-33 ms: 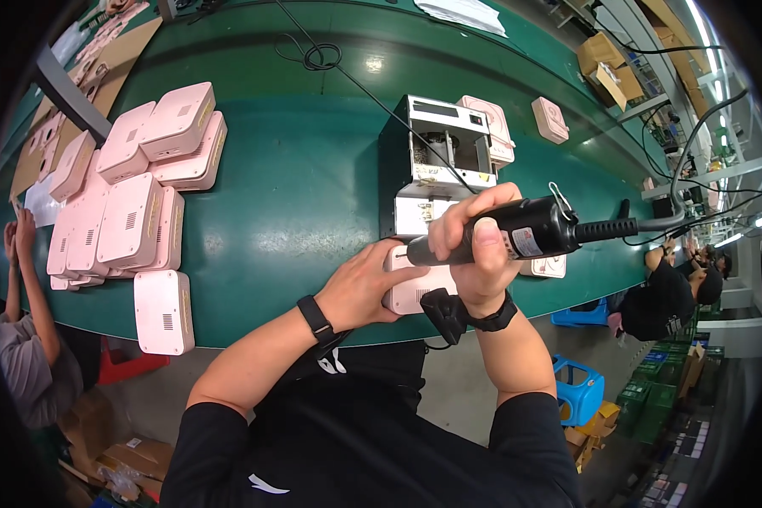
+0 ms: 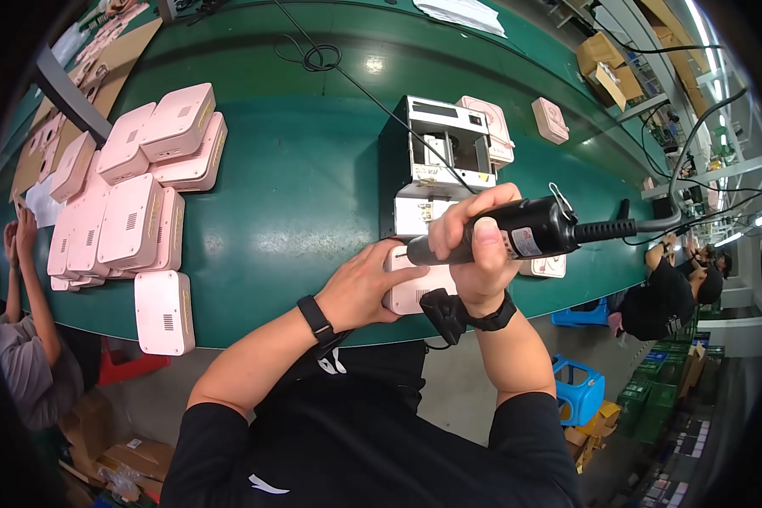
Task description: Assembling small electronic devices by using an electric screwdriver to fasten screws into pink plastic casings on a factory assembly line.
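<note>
At about nine o'clock, a co-worker's raised forearms [image 2: 18,254] show at the edge of the long green work table [image 2: 313,212]. Just inward of them lies a crowd of flat pink plastic casings with rounded corners [image 2: 131,190], overlapping in rows and small stacks, vent slots up, probably so each can be drawn off within reach; one single casing [image 2: 164,311] lies apart at seven o'clock near the table's near edge.

Toward the centre, the left hand [image 2: 365,286], a black band on its wrist, curls its fingers around the left end of another pink casing [image 2: 415,288] at the table's near edge, pinning it flat, seemingly so it cannot shift under the tool. Above it the right hand [image 2: 478,245] is wrapped tightly around a black cylindrical electric screwdriver [image 2: 516,233], held nearly level with its tip pointing left over the casing; whether the tip touches it cannot be told. Its cable [image 2: 677,212] runs off toward three o'clock, kept off the table.

At twelve o'clock behind the hands stands a white boxy open-fronted dispenser [image 2: 444,152], close to the tool hand. Two more pink casings [image 2: 550,120] rest at one o'clock. At three o'clock another person in black [image 2: 665,296] bends beyond the table end.
</note>
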Motion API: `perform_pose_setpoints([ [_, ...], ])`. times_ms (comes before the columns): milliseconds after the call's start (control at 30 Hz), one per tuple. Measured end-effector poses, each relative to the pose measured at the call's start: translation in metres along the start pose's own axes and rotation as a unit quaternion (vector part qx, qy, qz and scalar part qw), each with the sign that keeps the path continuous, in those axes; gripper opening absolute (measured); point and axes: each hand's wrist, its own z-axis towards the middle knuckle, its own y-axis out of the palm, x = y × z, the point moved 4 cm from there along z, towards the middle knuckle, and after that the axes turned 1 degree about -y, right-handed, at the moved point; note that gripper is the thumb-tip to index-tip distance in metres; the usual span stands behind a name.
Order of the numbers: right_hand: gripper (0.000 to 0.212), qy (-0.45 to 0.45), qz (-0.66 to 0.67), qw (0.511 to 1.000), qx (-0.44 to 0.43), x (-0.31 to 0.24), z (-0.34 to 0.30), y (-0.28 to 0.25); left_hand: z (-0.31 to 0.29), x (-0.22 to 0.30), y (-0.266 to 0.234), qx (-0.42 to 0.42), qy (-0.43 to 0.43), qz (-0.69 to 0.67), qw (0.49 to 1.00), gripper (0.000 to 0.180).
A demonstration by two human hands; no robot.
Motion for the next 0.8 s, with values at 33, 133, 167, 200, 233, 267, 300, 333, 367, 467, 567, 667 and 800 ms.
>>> perform_pose_setpoints([
  [33, 0.027, 0.001, -0.001, 1.000, 0.003, 0.000, -0.001, 0.000, 0.000, 0.001, 0.000, 0.000, -0.003, -0.002, 1.000, 0.077],
  [133, 0.028, 0.000, -0.005, 1.000, 0.011, -0.002, -0.003, 0.001, 0.001, 0.003, 0.000, 0.000, -0.003, -0.006, 1.000, 0.077],
  [167, 0.027, 0.003, -0.023, 1.000, 0.004, -0.003, -0.003, 0.004, 0.001, 0.001, 0.001, -0.002, -0.004, -0.005, 1.000, 0.077],
  [200, 0.027, 0.005, -0.041, 0.999, -0.003, -0.003, -0.003, 0.007, 0.001, 0.000, 0.000, -0.003, -0.005, -0.004, 1.000, 0.077],
  [233, 0.027, 0.008, -0.059, 0.998, -0.010, -0.003, -0.003, 0.008, 0.000, -0.001, -0.001, -0.005, -0.006, -0.003, 1.000, 0.077],
  [267, 0.027, 0.007, -0.059, 0.998, -0.011, -0.007, -0.003, 0.005, -0.003, -0.001, -0.002, -0.004, -0.005, -0.002, 1.000, 0.077],
  [300, 0.027, -0.007, -0.043, 0.999, 0.008, -0.014, -0.003, -0.003, -0.009, -0.001, -0.005, -0.004, -0.013, 0.003, 1.000, 0.077],
  [333, 0.027, -0.021, -0.026, 0.999, 0.026, -0.020, -0.002, -0.012, -0.014, -0.001, -0.008, -0.003, -0.021, 0.008, 1.000, 0.077],
  [367, 0.027, -0.022, -0.026, 0.999, 0.024, -0.026, 0.002, -0.020, -0.017, -0.003, -0.012, -0.001, -0.030, 0.013, 0.999, 0.077],
  [467, 0.025, -0.081, -0.043, 0.994, 0.056, -0.039, 0.011, -0.036, -0.028, -0.006, -0.028, 0.007, -0.055, 0.014, 0.998, 0.077],
  [567, 0.023, -0.080, -0.076, 0.990, 0.092, -0.035, 0.023, -0.045, -0.030, -0.008, -0.032, 0.011, -0.063, 0.021, 0.998, 0.076],
  [667, 0.021, -0.060, -0.084, 0.990, 0.092, -0.031, 0.030, -0.045, -0.027, -0.009, -0.032, 0.011, -0.060, 0.030, 0.998, 0.075],
  [800, 0.023, -0.014, -0.068, 0.995, 0.079, -0.033, 0.013, -0.046, -0.024, -0.013, -0.033, 0.012, -0.061, 0.017, 0.998, 0.075],
])
